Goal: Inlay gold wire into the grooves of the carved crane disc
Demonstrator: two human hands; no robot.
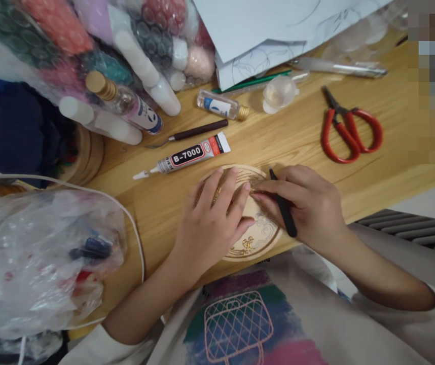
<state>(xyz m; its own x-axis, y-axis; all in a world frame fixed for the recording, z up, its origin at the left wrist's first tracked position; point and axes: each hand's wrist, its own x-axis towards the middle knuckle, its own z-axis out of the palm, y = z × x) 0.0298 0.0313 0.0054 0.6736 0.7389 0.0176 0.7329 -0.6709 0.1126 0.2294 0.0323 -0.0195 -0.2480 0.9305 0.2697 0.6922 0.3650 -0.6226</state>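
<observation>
A round wooden disc (253,248) with drawn swirls and gold trim lies at the table's near edge. My left hand (212,218) rests on its left part, fingers spread and flat, hiding much of it. Over the disc's right side, my right hand (309,203) is closed around a slim black tool (284,210), possibly tweezers, which lies slanted across the fingers. Its thumb and index fingertips pinch close to a small gold piece (252,190), beside my left index fingertip; whether they grip it I cannot tell. A gold ornament (248,245) sits low on the disc.
Behind the disc lie a B-7000 glue tube (190,153), a dark-handled hooked tool (198,131) and a small bottle (221,105). Red-handled scissors (350,132) are at right. Paper sheets (255,30) lie at the back; a plastic bag (42,263) and white cable (137,238) at left.
</observation>
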